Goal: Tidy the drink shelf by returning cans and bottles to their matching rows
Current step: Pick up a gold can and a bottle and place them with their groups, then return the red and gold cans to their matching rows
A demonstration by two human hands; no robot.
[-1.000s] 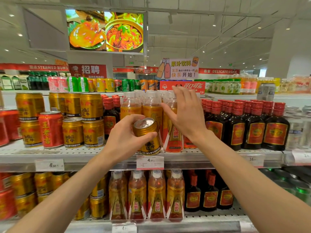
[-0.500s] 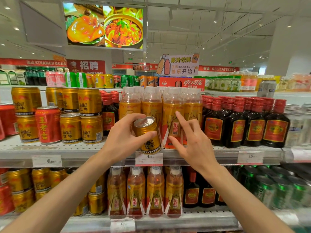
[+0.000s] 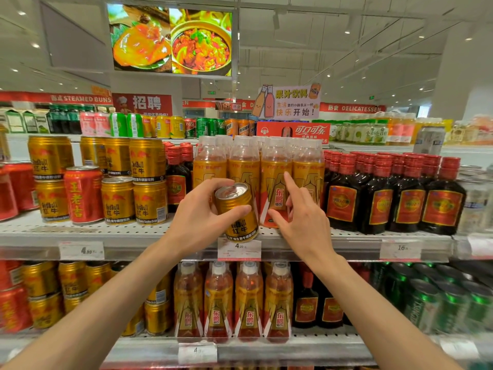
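In the head view, the left hand [image 3: 197,212] grips a gold can [image 3: 237,211] at the centre of the frame, with the fingers curled over its top rim and the thumb across its front. The can is in front of the row of orange bottles [image 3: 276,182] and above the front edge of the upper shelf [image 3: 112,233], just over a price tag [image 3: 239,249]. Its long axis is near upright, a little tilted: the top with the pull tab leans to the upper left and toward the camera, the base points to the lower right.

The right hand [image 3: 304,220] is just right of the can, with the fingers spread and mostly straight; the index finger points up along one orange bottle and the thumb is against the bottle's lower part.

To the left, the gold cans [image 3: 133,200] stand stacked, with a red can [image 3: 83,194] among them. A strip of bare shelf runs in front of them. The dark bottles [image 3: 381,198] fill the right side.
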